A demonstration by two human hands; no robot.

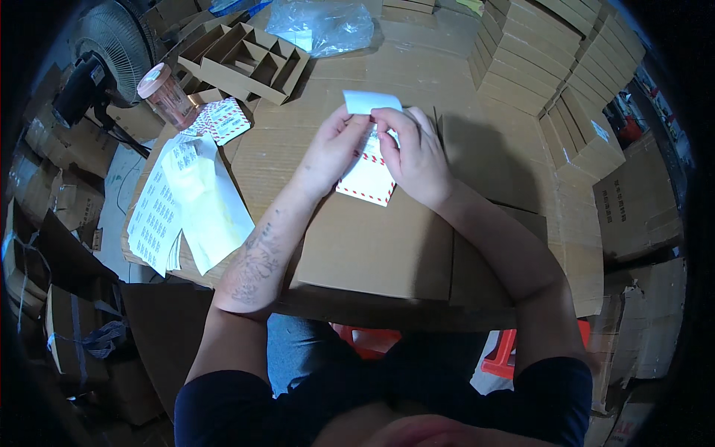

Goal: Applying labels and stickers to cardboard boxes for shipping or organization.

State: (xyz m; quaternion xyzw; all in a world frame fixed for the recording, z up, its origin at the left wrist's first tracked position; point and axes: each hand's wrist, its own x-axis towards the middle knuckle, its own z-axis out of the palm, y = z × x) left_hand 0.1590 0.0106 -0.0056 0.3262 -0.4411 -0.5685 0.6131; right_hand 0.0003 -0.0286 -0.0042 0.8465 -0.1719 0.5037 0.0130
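Left hand (333, 149) and right hand (415, 153) both pinch label (367, 177) | backing (370, 101) lifted | risk: label creases or tears if peeled unevenly.

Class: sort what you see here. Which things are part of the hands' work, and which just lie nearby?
In use: left hand, right hand, red-bordered label, white backing strip, cardboard box.

Lying about: sticker sheets, pink-lidded bottle, fan, plastic bag, stacked boxes.
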